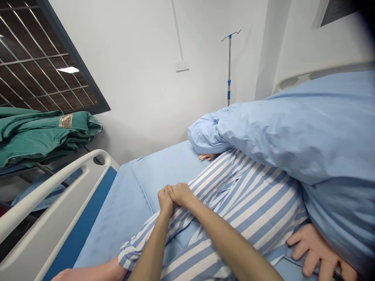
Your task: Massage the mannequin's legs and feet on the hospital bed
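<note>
A patient manikin lies on the bed in blue-and-white striped trousers [263, 203]. Around the knee of its far leg, my left hand [165, 200] and my right hand [182, 194] are closed side by side, touching each other. Both grip the striped trouser leg there; my fingertips are hidden behind it. The manikin's bare lower leg and foot [90, 271] stick out at the bottom left. One manikin hand [319, 249] rests at the lower right, while the other hand [208, 157] peeks out from under a light blue quilt [281, 125].
A pale blue mattress [117, 210] lies beneath the manikin, with a bed end board [58, 218] on the left. Green folded cloth [43, 132] is piled under the barred window [38, 58]. An IV pole [229, 70] stands by the wall near a socket [182, 66].
</note>
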The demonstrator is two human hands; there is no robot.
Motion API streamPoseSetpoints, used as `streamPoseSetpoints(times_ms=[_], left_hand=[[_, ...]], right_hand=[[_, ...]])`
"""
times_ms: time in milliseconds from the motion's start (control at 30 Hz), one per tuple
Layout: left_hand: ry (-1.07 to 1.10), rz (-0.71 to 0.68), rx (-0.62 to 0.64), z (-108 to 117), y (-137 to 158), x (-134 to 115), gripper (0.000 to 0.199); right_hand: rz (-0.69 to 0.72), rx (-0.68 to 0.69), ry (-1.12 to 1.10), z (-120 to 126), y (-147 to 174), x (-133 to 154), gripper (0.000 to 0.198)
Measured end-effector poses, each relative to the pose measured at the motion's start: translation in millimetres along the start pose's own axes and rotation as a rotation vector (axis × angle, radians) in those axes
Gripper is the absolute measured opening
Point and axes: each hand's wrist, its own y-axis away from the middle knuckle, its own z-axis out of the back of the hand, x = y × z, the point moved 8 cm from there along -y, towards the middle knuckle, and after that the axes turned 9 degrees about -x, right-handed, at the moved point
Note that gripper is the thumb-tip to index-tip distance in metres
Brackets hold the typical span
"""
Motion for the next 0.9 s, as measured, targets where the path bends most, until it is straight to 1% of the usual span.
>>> streamPoseSetpoints(times_ms=[67,133,200,300,367,467,533,600,667,700,800,900], left_hand=[[-0.063,-0.037,0.019,-1,0,-4,0.034],[-0.169,-0.103,0.01,-2,2,-10,0.035],[-0.225,-0.136,-0.005,-3,4,-12,0.035],[-0.25,-0.144,0.009,-3,5,-12,0.034],[-0.269,-0.142,0.049,-5,6,-13,0.032],[-0.243,-0.084,0.12,-12,6,-18,0.029],[-0.171,-0.026,0.088,-18,6,-23,0.03],[-0.109,0.024,0.003,-24,10,-27,0.031],[-0.13,0.019,-0.034,-34,17,-30,0.033],[-0.176,-0.009,-0.031,-41,21,-31,0.035],[-0.342,-0.135,-0.001,-53,31,-34,0.037],[-0.383,-0.181,0.018,-54,34,-32,0.043]], right_hand=[[0.058,0.032,0.048,4,-4,-2,0.042],[0.013,-0.004,-0.033,10,-8,-15,0.041],[-0.091,-0.048,-0.217,11,-10,-33,0.043],[-0.245,-0.096,-0.565,8,-14,-55,0.045],[-0.309,-0.121,-0.751,5,-16,-62,0.044],[-0.378,-0.152,-0.911,4,-18,-66,0.042],[-0.439,-0.171,-0.993,3,-19,-70,0.042],[-0.494,-0.193,-1.077,3,-18,-74,0.042],[-0.555,-0.21,-1.165,3,-18,-79,0.042],[-0.589,-0.215,-1.209,2,-17,-82,0.041],[-0.659,-0.24,-1.257,1,-14,-88,0.039],[-0.605,-0.291,-1.111,7,-13,-85,0.037]])
